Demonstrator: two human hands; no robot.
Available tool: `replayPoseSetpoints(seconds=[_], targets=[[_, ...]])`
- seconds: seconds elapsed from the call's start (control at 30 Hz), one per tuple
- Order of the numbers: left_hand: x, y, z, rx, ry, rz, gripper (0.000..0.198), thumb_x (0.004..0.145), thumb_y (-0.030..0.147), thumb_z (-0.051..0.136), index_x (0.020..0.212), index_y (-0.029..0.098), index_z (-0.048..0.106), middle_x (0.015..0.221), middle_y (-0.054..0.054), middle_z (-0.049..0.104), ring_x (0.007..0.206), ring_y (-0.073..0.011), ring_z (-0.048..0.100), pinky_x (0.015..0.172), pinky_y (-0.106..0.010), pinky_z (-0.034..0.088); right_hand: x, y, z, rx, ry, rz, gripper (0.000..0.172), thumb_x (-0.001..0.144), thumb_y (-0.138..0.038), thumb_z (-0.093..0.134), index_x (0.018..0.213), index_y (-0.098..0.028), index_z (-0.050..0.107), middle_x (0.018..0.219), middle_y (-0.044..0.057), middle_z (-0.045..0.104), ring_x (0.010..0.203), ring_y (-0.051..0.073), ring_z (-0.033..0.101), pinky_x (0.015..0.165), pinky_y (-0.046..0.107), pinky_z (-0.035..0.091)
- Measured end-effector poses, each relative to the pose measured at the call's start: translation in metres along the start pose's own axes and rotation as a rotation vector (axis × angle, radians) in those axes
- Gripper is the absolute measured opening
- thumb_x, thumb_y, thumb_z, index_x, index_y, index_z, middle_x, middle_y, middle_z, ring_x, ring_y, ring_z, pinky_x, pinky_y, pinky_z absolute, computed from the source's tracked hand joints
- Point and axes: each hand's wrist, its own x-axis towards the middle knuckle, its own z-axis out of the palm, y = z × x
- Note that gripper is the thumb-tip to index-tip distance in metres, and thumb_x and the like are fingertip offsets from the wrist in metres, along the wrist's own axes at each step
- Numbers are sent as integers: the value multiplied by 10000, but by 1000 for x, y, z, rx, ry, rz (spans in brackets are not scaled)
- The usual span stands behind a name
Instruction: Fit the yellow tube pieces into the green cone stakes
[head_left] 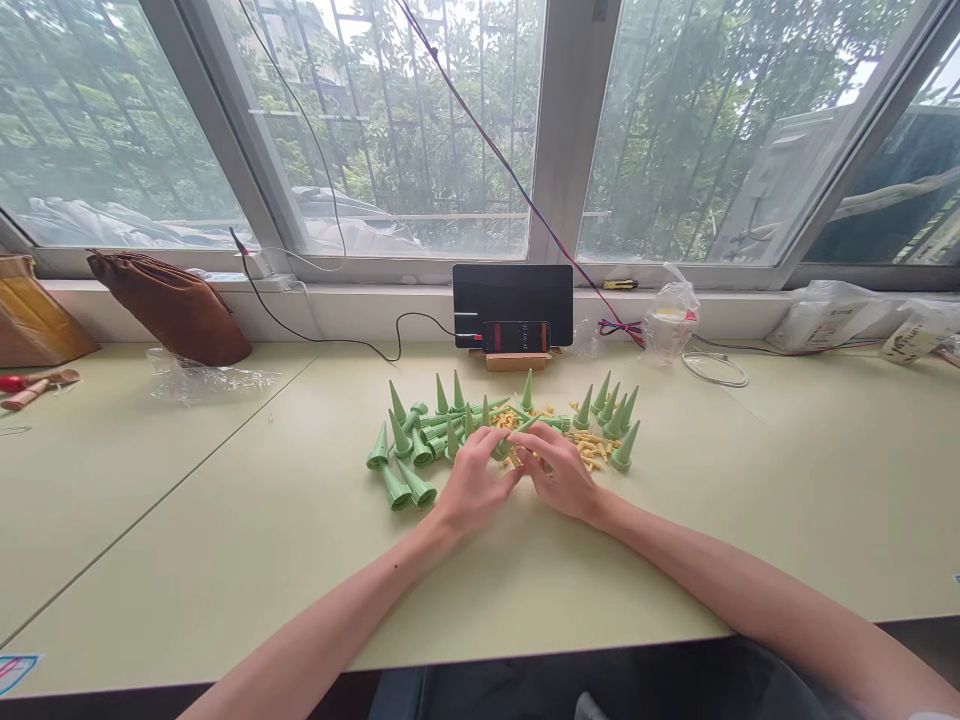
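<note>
My left hand [478, 472] and my right hand [560, 474] meet at the middle of the table, fingertips close together. A tilted green plastic cone [502, 450] shows between them, its base by my left fingers and its tip pointing to the right. My left fingers are closed on this cone. The right fingers are bent in a pinch beside it; what they hold, if anything, is hidden. Small yellow pieces [595, 450] lie scattered under and beside my hands. More green cones [418, 485] lie or stand at the left, and several upright green cones [625, 447] stand at the right.
Behind the cones, a phone [517, 337] leans against a black tablet [513, 285] on a small cardboard stand [517, 362]. A black cable [337, 341] runs leftward. A brown pouch [176, 310] sits back left, a plastic bag [670, 318] back right, and a coiled cable [715, 370] beside it.
</note>
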Motion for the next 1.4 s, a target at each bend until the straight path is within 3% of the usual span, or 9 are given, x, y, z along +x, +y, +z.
replayPoseSetpoints(seconds=[0.43,0.63,0.93,1.27,1.4], targets=[[0,-1,0,7,6,6,333,809,207,677,1132,233,598,1078,-35,634,1034,-208,596,880,-345,493,2,-4,-1,34,11,20,302,988,-203,422,1226,-285,588,936,63,555,762,153,577,561,255,522],[0,-4,1,18,33,-5,384,799,197,667,1174,216,585,1087,-55,636,1026,-218,616,869,-355,511,2,-5,0,50,50,109,282,945,-230,514,1225,-264,517,1028,64,588,758,143,596,509,233,513],[0,-4,2,16,55,10,359,805,239,680,1152,223,593,1066,-49,637,1006,-216,626,863,-352,519,0,-2,3,51,114,256,348,894,-305,596,1174,-251,397,770,-23,549,658,145,605,484,236,470],[0,-5,2,12,48,7,376,795,230,688,1159,219,590,1082,-60,633,1004,-218,626,861,-353,519,1,-3,2,60,120,253,261,902,-320,588,1083,-240,417,770,-20,581,659,142,619,488,227,462],[0,-4,2,12,50,11,380,795,216,682,1165,220,591,1056,-54,638,980,-212,631,843,-349,522,2,-3,2,88,115,256,244,896,-316,592,1053,-230,427,911,21,624,674,135,624,485,228,463]])
